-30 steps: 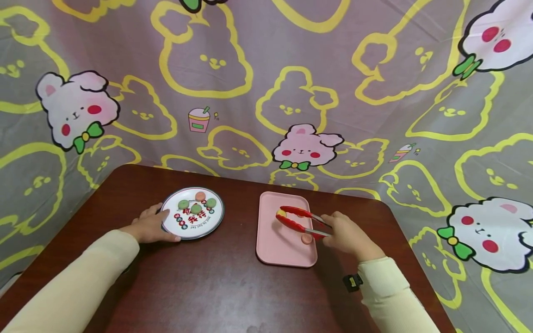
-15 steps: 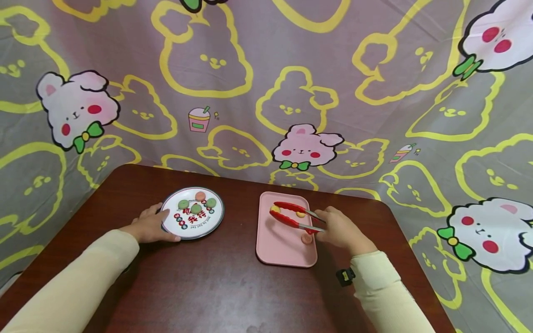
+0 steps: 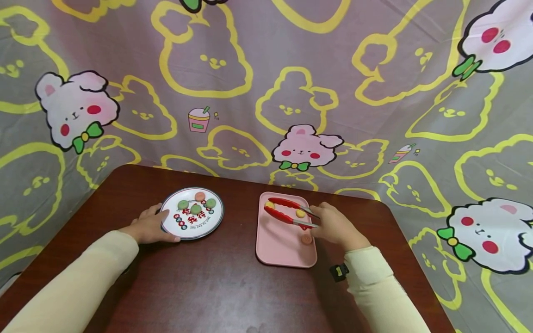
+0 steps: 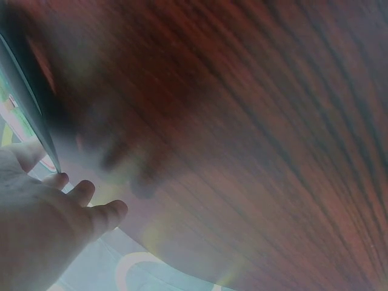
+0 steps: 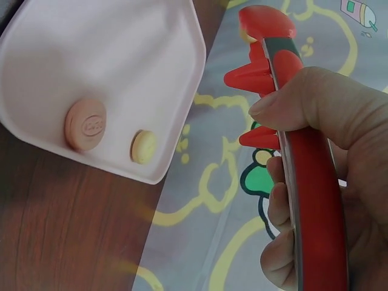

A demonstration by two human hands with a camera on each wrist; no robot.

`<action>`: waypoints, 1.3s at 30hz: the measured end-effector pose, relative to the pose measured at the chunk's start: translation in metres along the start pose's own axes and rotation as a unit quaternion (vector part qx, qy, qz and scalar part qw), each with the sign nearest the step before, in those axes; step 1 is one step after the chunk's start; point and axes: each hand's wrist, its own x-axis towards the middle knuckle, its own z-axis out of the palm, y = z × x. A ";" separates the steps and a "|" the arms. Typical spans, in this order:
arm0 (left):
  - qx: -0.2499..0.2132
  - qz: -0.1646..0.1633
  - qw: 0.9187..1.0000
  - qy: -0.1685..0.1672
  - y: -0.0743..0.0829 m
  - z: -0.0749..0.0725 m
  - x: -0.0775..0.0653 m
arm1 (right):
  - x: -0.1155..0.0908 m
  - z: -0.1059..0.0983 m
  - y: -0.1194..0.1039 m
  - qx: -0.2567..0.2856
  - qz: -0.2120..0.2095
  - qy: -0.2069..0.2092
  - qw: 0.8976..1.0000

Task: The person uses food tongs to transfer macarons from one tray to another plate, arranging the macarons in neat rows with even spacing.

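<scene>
My right hand (image 3: 335,225) grips a pair of red-tipped tongs (image 3: 281,216) over the pink tray (image 3: 279,252). Between the tong tips is a small yellow macaron (image 3: 269,204), mostly hidden by the red tip in the right wrist view. A second yellow macaron (image 5: 144,147) and a pinkish-brown macaron (image 5: 86,125) stay on the tray. At the far left, my left hand (image 3: 151,227) holds the rim of a white plate (image 3: 210,223), its fingers around the left edge. On the plate sit 3 green macarons (image 3: 195,209) and an orange-pink one (image 3: 200,196).
Both dishes are on a dark brown wooden table (image 3: 233,277), with a stretch of bare wood between them. A grey curtain (image 3: 250,111) with rabbit prints hangs right behind the table's far edge. A small black device (image 3: 339,272) shows at my right wrist.
The tongs with the yellow macaron have moved left and away from me across the tray, uncovering the other yellow macaron. My left hand and the plate have stayed put.
</scene>
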 end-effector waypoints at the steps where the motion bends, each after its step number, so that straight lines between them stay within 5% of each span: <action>1: 0.001 0.002 1.000 0.001 0.000 0.000 0.000 | 0.001 0.000 -0.001 0.000 0.002 0.000 1.000; 39: -0.005 -0.003 1.000 -0.005 0.002 -0.001 -0.001 | 0.024 0.005 -0.020 0.029 0.002 -0.023 0.999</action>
